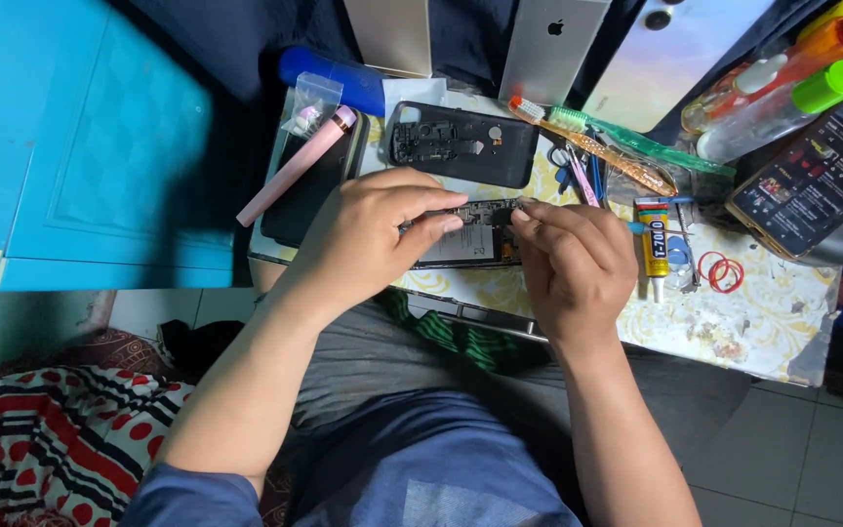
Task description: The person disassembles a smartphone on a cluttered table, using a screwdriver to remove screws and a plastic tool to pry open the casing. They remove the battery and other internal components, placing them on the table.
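An opened phone (475,239) with its circuit board and battery bare lies flat on the small table (763,322). My left hand (368,234) rests on its left part, fingers stretched over the top edge, holding it down. My right hand (573,259) pinches something small at the phone's upper right corner; the fingers hide what it is. A thin blue-tipped tool (638,227) pokes out beside my right hand. Just behind lies the phone's black back cover (461,143), inside up.
A pink pen-shaped tool (295,166) lies on a dark phone (309,185) at the left. Toothbrushes (597,141), a yellow glue tube (656,249), red rubber bands (722,270), bottles (782,93) and a lit phone (812,181) crowd the right. Phone backs (553,44) lean behind.
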